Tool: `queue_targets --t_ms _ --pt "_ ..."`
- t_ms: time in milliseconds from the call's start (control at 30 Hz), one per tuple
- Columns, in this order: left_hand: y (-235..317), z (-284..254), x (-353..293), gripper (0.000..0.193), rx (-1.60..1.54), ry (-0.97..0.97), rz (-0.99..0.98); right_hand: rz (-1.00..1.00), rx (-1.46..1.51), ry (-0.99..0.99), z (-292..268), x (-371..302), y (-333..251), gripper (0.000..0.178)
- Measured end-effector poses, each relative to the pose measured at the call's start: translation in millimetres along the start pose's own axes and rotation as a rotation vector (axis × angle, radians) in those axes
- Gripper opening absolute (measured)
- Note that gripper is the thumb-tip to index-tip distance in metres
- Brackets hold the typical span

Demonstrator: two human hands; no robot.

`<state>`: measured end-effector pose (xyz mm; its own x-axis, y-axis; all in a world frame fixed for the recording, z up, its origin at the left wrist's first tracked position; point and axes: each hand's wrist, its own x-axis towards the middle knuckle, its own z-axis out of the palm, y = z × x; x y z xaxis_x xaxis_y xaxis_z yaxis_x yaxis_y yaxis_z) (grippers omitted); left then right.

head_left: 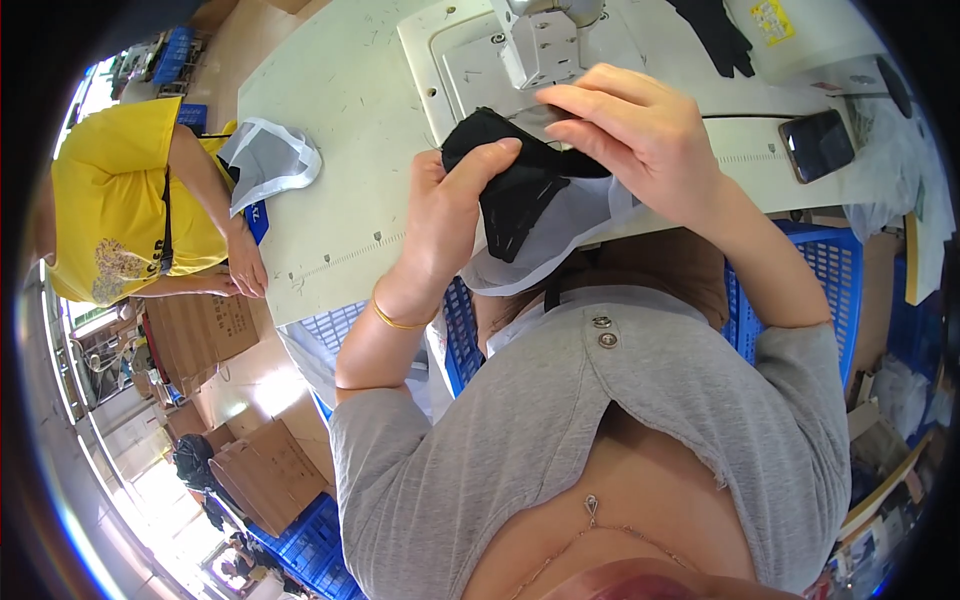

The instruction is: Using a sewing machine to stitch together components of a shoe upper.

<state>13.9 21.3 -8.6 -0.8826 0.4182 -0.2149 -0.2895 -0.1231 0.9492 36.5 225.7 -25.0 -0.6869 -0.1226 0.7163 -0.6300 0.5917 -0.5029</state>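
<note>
My left hand [445,215] pinches the black part of a sewn fabric piece [520,212] between thumb and fingers. White mesh-like cloth joined to the black part hangs down toward my lap. At the other side of the piece, my right hand [650,145] is closed on its upper edge, thumb and fingertips together. The fabric is held up over the table's near edge, just in front of the sewing machine [540,55]. Its underside is hidden, and the right fingers cover part of the edge.
The white worktable [340,190] carries a phone [816,146] and a black glove-like cloth [715,35] on the right. A white mesh piece [270,165] lies at its left edge, beside a co-worker in yellow [120,200]. Blue baskets [820,270] stand beneath; cartons [270,475] sit lower left.
</note>
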Motion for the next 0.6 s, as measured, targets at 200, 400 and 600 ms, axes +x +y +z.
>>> queue_targets --t_ms 200,400,600 --pt "2.2 -3.0 4.3 0.02 0.079 -0.199 -0.117 0.096 0.136 -0.182 -4.6 19.0 -0.1 0.018" --pt "14.6 0.3 9.5 0.022 0.489 -0.044 0.082 0.616 0.731 -0.177 14.6 10.7 6.1 0.012" --pt "-0.9 -2.0 3.2 0.019 0.552 0.224 0.433 0.856 0.823 -0.063 14.9 5.7 0.8 0.016"
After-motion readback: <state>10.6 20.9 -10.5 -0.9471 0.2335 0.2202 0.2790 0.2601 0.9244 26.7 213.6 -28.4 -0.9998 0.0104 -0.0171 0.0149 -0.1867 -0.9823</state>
